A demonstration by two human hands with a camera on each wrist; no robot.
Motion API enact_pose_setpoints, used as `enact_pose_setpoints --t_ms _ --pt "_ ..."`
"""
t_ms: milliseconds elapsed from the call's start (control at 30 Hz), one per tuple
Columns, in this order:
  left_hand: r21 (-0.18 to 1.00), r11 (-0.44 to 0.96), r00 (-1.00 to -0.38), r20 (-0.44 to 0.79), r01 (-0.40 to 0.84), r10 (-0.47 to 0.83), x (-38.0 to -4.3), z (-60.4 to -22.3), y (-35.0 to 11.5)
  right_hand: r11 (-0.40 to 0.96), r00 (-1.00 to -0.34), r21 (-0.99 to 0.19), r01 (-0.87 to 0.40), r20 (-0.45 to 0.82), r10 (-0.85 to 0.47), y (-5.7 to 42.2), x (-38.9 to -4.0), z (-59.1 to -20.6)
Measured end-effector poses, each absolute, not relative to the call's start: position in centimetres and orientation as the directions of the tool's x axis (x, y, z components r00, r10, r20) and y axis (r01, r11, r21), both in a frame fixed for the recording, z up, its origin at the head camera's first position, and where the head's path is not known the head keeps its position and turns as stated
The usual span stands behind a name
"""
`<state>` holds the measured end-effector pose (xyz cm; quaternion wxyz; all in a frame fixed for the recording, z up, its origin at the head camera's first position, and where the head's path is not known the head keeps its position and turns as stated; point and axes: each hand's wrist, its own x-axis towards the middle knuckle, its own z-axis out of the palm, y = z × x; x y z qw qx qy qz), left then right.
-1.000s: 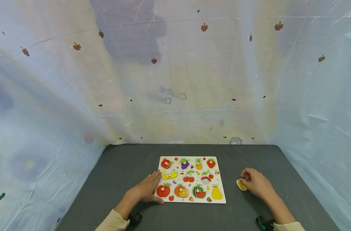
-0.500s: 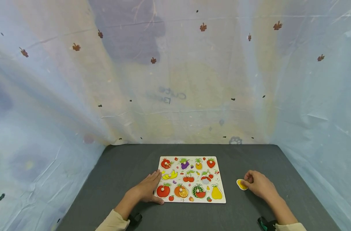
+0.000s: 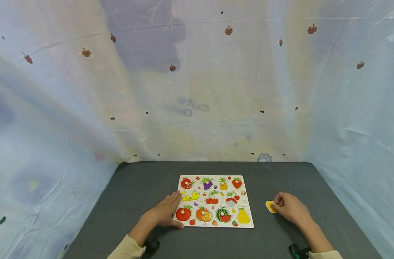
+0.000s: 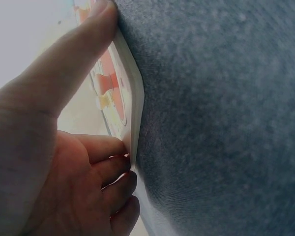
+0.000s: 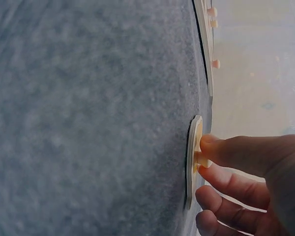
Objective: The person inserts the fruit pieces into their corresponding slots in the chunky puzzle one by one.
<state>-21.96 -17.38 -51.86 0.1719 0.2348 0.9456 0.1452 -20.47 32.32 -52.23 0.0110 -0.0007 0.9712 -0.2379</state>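
A white fruit puzzle board [image 3: 213,204] lies flat on the dark grey table. My left hand [image 3: 167,209] rests against its left side, fingers fairly straight along that edge and the thumb at the near left corner. In the left wrist view, the fingertips [image 4: 123,189] touch the board's edge [image 4: 135,93]. To the right of the board, my right hand [image 3: 290,207] pinches the small knob [image 5: 202,159] of a yellow puzzle piece [image 3: 270,207] between thumb and fingers. The piece sits right at the table surface, partly covered by those fingertips.
Several fruit pieces with knobs, such as the apple [image 3: 183,213] and the watermelon [image 3: 223,214], sit in the board. Its yellow pear shape [image 3: 243,216] at the near right shows no knob. A patterned curtain [image 3: 197,90] hangs behind the table [image 3: 145,180] and along both sides.
My right hand has shifted slightly right and toward me, uncovering more of the yellow puzzle piece, which stays in about the same place. The left hand and board have not moved.
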Motion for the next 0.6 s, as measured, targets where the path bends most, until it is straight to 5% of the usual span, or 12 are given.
enact_pose_setpoints --t_ms 600 --pt "0.369 0.838 -0.831 -0.238 0.401 0.503 -21.7 -51.6 -17.4 0.862 -0.995 -0.496 -0.101 0.047 -0.089 29.9 -20.5 -52.1"
